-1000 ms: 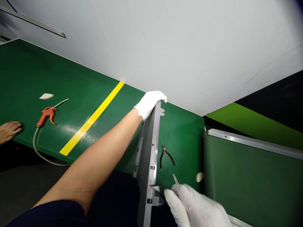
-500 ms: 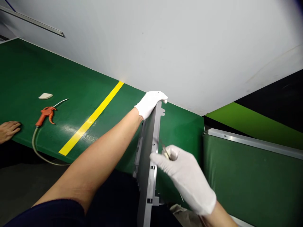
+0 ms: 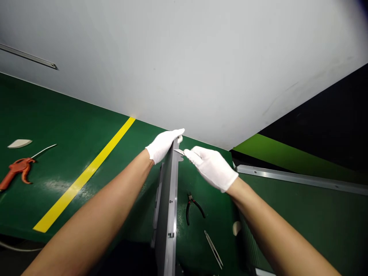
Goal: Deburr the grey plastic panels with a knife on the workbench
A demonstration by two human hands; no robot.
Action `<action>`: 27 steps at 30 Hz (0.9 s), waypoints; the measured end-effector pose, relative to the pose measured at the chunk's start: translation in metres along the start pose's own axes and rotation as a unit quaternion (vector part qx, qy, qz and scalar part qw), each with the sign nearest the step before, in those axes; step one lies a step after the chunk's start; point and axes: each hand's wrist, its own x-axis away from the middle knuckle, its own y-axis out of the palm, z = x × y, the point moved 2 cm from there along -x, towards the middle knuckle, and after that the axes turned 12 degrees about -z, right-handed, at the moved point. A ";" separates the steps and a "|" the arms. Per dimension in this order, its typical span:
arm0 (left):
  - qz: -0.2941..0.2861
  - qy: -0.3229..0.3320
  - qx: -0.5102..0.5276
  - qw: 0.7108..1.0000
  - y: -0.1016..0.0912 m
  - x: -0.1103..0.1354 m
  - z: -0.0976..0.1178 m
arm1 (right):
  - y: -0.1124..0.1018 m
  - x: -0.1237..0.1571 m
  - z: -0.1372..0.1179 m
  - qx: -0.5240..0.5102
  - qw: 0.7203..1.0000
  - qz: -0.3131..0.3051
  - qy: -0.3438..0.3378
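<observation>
A long grey plastic frame (image 3: 168, 214) stands on edge, and its top end is gripped by my left hand (image 3: 163, 145) in a white glove. Close beside that end is my gloved right hand (image 3: 211, 168), pinching a small flat blade (image 3: 178, 151). The blade's tip reaches the frame's notched upper edge. On the green mat behind the frame lie black-handled pliers (image 3: 193, 209) and slim steel tweezers (image 3: 213, 249), neither touched by my hands.
A large white board (image 3: 184, 65) fills the upper view. The green bench mat (image 3: 94, 142) has a yellow tape line (image 3: 83, 176), an orange air blow gun (image 3: 17, 170) and a pale chip (image 3: 20, 143) at left. A metal-edged green panel (image 3: 299, 218) stands at right.
My right hand has risen from the frame's lower end to its top, carrying the blade. The whole view has shifted, and the person's hand at the far left has gone out of sight.
</observation>
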 end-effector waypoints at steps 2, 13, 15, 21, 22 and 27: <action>-0.004 0.005 -0.013 1.000 -0.001 0.001 0.001 | -0.005 -0.011 -0.004 0.075 0.997 -0.003 0.023; 0.019 0.016 -0.011 1.000 0.002 0.010 0.007 | -0.014 -0.022 -0.025 0.343 0.937 -0.005 0.061; 0.014 0.010 -0.008 1.000 0.003 0.011 0.008 | -0.013 -0.020 -0.026 0.376 0.925 -0.011 0.062; 0.004 0.008 0.012 1.000 0.005 0.012 0.008 | -0.012 -0.012 -0.031 0.419 0.907 -0.037 0.032; 0.004 0.007 0.014 1.000 0.006 0.012 0.009 | -0.012 -0.012 -0.031 0.417 0.908 -0.040 0.026; 0.007 0.005 0.020 1.000 0.008 0.012 0.010 | -0.011 -0.010 -0.029 0.393 0.918 -0.025 0.033</action>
